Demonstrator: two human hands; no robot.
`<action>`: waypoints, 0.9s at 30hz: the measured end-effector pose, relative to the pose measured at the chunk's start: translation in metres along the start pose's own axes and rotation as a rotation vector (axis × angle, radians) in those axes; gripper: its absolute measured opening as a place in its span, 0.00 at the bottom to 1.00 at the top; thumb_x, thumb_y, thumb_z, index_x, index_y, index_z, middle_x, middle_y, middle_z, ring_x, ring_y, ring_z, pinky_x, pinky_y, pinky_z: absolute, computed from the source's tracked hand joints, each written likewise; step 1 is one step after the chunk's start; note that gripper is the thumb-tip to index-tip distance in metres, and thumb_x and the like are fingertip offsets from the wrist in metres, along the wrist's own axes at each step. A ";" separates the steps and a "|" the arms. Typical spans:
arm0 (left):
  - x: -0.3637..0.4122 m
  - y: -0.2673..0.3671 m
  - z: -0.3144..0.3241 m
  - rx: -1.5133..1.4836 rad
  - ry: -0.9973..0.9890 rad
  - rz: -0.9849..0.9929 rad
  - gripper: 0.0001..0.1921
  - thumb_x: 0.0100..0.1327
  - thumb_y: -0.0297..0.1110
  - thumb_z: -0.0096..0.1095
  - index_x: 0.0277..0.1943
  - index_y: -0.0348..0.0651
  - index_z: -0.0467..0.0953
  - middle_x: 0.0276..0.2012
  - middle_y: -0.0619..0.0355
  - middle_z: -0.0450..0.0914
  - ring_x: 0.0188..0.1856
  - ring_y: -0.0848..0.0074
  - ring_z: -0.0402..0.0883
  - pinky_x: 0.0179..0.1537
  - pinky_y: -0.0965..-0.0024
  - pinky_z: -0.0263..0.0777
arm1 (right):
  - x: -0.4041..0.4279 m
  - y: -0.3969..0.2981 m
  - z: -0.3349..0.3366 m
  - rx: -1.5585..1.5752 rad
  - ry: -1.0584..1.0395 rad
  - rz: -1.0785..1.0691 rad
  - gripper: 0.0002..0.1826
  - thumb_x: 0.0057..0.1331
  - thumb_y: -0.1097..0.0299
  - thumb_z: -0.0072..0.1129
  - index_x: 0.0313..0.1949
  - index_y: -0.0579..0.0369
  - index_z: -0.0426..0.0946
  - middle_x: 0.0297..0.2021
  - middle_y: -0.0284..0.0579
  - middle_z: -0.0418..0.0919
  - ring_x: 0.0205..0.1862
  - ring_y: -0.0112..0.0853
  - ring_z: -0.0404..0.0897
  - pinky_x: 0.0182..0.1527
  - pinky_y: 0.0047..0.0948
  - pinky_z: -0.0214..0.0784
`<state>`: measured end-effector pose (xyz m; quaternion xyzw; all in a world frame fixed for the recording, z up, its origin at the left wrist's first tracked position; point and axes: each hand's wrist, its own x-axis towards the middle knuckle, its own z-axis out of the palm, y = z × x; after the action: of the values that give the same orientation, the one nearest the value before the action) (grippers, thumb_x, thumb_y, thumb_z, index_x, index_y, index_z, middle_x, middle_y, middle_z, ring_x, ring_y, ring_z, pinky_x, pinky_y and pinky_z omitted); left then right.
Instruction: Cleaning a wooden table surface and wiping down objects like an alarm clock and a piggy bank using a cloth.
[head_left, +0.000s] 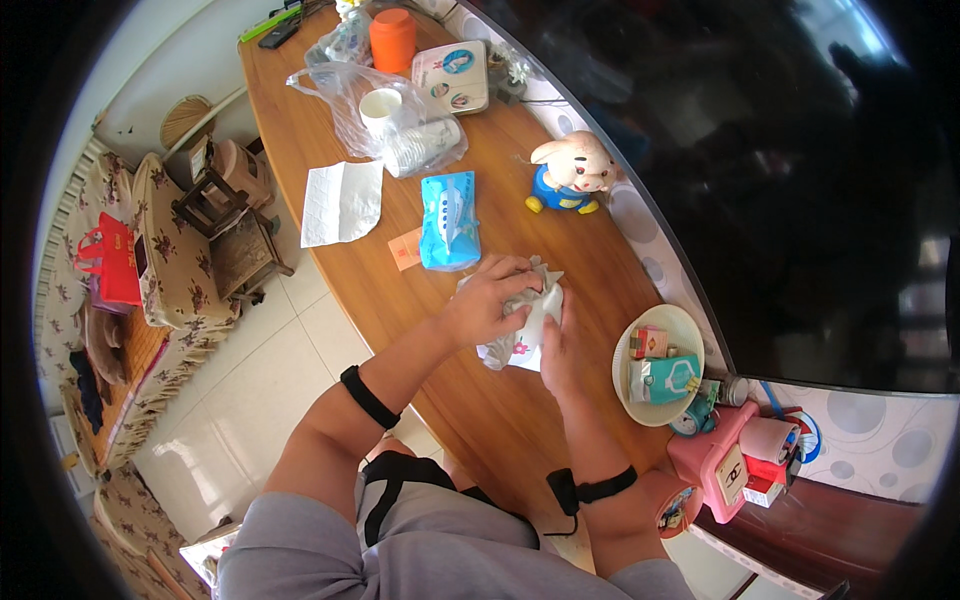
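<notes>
Over the wooden table, my left hand (491, 296) presses a crumpled, greyish-white tissue or wipe (496, 351) against a white item with a pink flower print (531, 352). My right hand (559, 352) grips that white item along its right side. Both hands cover much of it, so its exact kind cannot be made out. Just beyond my left hand lies a blue soft pack (450, 221), apparently of wipes, partly on an orange card (406, 249). To the left of the pack, a creased white paper sheet (341, 204) is spread out.
A pig figurine (571, 174), large black screen (750, 187) and oval basket (624, 375) line the right side. Farther back are paper cups in a plastic bag (421, 147), an orange jar (392, 41) and a tin box (451, 77). A wooden chair (241, 251) stands left.
</notes>
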<state>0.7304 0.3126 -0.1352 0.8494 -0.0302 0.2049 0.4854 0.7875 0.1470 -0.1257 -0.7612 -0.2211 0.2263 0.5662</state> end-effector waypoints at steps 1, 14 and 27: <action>0.000 0.002 0.002 -0.016 0.023 -0.017 0.18 0.49 0.31 0.62 0.46 0.45 0.76 0.48 0.49 0.71 0.53 0.54 0.67 0.55 0.57 0.64 | 0.002 0.003 -0.002 -0.044 -0.029 -0.015 0.25 0.64 0.64 0.39 0.60 0.57 0.56 0.54 0.53 0.64 0.55 0.41 0.66 0.57 0.38 0.57; 0.004 0.006 0.010 -0.035 0.137 -0.214 0.13 0.56 0.31 0.57 0.45 0.41 0.76 0.46 0.53 0.75 0.50 0.58 0.72 0.54 0.63 0.65 | 0.007 0.012 -0.003 0.308 -0.070 -0.018 0.23 0.67 0.59 0.32 0.56 0.60 0.61 0.50 0.50 0.68 0.53 0.37 0.67 0.57 0.34 0.57; -0.053 -0.037 0.052 -1.153 0.679 -1.095 0.23 0.69 0.48 0.46 0.50 0.35 0.75 0.42 0.52 0.78 0.40 0.71 0.76 0.47 0.68 0.68 | -0.011 0.016 0.012 0.251 0.038 -0.030 0.32 0.64 0.55 0.54 0.61 0.60 0.56 0.56 0.47 0.63 0.57 0.34 0.63 0.61 0.32 0.54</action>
<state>0.7075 0.2811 -0.2087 0.2583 0.4307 0.1376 0.8537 0.7732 0.1454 -0.1433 -0.6851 -0.1919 0.2292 0.6643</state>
